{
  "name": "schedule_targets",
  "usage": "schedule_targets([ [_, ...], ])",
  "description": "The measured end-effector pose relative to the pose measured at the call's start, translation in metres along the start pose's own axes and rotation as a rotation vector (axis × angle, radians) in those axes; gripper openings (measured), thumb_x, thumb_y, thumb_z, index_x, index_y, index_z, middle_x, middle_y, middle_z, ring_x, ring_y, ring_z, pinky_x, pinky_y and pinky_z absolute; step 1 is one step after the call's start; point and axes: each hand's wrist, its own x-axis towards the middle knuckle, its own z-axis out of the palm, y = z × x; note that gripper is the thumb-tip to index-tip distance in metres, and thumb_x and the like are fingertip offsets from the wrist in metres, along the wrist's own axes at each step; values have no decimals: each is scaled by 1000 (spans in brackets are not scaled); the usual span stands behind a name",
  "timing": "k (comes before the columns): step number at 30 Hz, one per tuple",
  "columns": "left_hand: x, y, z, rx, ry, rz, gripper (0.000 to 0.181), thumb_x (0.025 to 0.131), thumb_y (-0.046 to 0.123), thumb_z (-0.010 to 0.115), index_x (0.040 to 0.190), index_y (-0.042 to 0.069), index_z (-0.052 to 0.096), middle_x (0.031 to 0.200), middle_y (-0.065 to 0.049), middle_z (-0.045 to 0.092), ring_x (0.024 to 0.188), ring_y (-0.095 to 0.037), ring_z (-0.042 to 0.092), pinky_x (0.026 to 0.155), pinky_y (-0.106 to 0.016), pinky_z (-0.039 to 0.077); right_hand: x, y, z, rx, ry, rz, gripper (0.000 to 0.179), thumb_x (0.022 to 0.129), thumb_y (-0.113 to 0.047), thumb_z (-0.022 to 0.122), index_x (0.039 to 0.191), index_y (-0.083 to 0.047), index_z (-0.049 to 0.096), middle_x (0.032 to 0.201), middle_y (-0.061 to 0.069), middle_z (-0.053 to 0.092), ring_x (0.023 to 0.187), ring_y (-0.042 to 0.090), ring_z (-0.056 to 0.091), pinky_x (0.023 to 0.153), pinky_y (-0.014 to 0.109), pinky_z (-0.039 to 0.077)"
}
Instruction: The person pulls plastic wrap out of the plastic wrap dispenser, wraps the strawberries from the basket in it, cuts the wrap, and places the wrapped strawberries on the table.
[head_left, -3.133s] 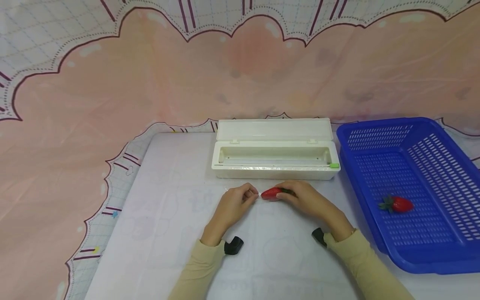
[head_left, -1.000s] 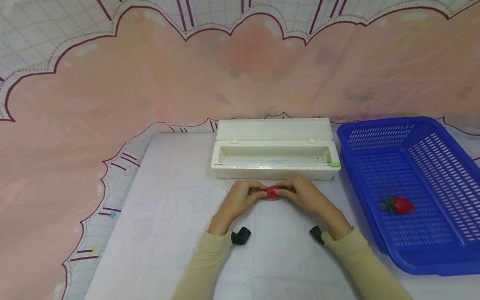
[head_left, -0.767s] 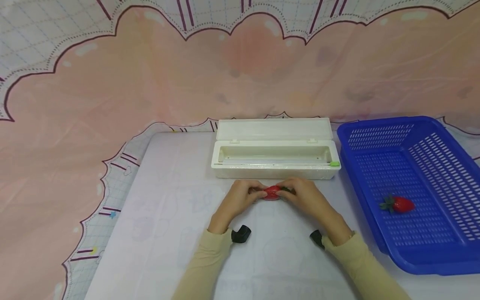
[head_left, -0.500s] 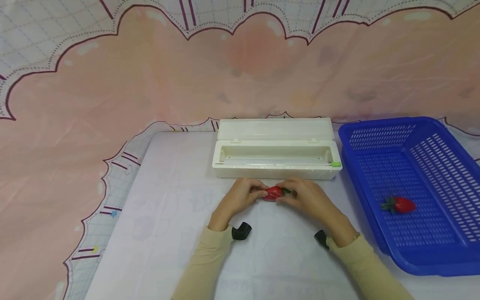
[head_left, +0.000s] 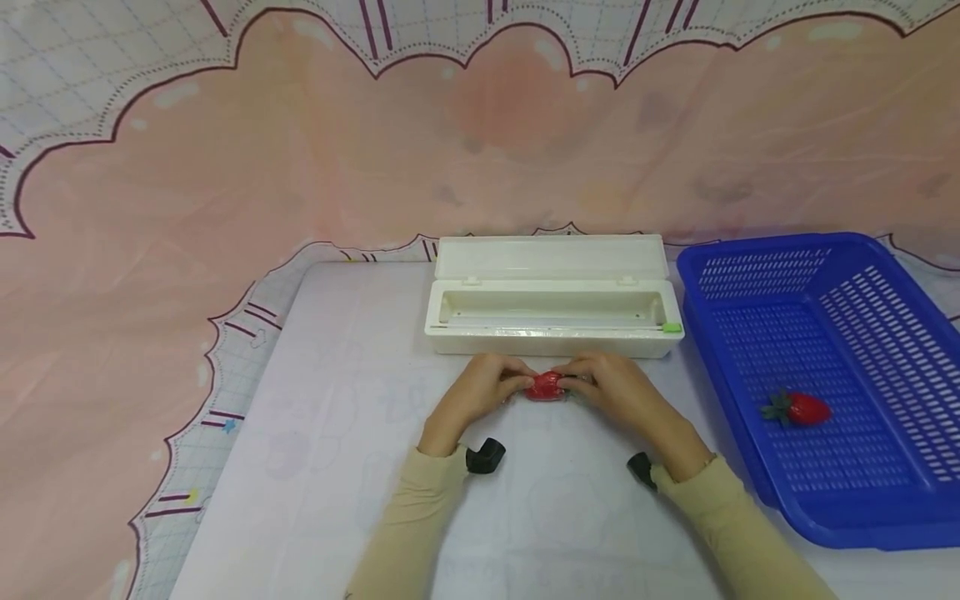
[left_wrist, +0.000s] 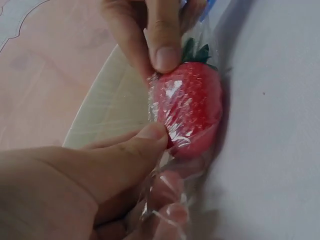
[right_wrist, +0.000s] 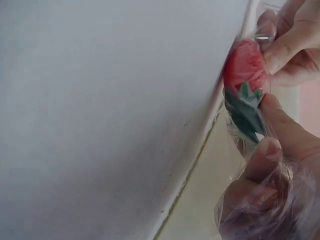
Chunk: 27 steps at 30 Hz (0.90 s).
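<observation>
Toward the white worktop's far edge, left hand and right hand pinch a plastic-wrapped red strawberry; overpulling risks rips.

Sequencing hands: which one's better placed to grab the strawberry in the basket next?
Right, probably: the right hand is nearer the basket and loose strawberry; the left hand would reach across. Both now hold the wrapped strawberry.

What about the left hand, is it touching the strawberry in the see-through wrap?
Touching. In the left wrist view, the left hand has its thumb tip against the side of the wrapped strawberry, with the clear wrap showing no gap there.
</observation>
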Motion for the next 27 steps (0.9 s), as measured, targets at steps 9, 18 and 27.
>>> schedule_targets([
  [9, -3, 5, 8, 180, 206, -63, 8, 80, 26, 71, 82, 19, 74, 74, 13, 64, 68, -3, 54, 63, -21, 43, 4, 6, 0, 48, -7, -46, 20, 84, -19, 67, 101, -12, 73, 92, -5, 68, 89, 13, 62, 77, 33, 50],
  [18, -26, 16, 19, 435, 471, 83, 11, 76, 22, 75, 85, 19, 70, 84, 8, 64, 80, -9, 58, 68, -25, 47, 5, 5, 0, 42, 2, -43, 19, 83, -19, 68, 99, -11, 73, 90, -5, 69, 85, 12, 62, 73, 32, 50],
  [27, -26, 27, 32, 697, 436, 344, 22, 76, 16, 75, 97, 8, 70, 92, 0, 63, 89, -15, 56, 78, -24, 47, 6, 8, 1, 36, 18, -53, 17, 84, -19, 67, 98, -11, 73, 88, -3, 68, 84, 13, 62, 74, 34, 50],
])
